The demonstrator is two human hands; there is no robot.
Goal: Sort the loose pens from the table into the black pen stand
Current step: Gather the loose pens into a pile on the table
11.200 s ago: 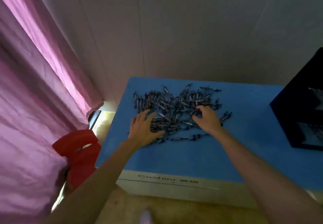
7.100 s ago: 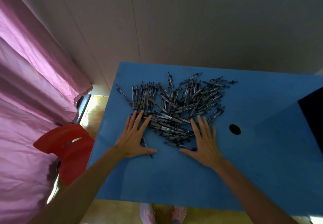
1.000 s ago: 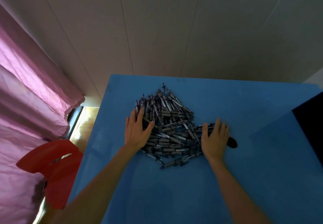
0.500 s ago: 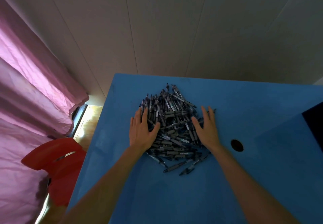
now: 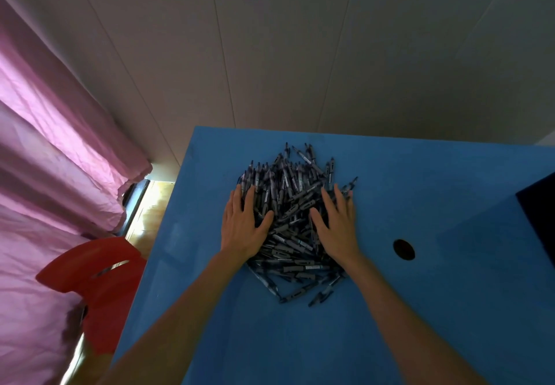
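Note:
A dense heap of dark grey pens (image 5: 292, 210) lies on the blue table (image 5: 420, 309), gathered into a narrow pile. My left hand (image 5: 244, 227) presses flat against the heap's left side, fingers straight and spread. My right hand (image 5: 338, 224) presses flat against its right side, fingers straight. Neither hand holds a pen. A few pens stick out at the near end of the pile. A dark corner of the black pen stand (image 5: 540, 213) shows at the right edge; its inside is out of view.
A round black hole (image 5: 404, 249) sits in the tabletop right of my right hand. A red chair (image 5: 96, 288) and a pink curtain (image 5: 51, 159) stand left of the table. A pale panelled wall rises behind it.
Over the earlier frames the spread pens were pushed into one tight heap. In the last half second both hands moved inward a little and the pile became narrower and taller.

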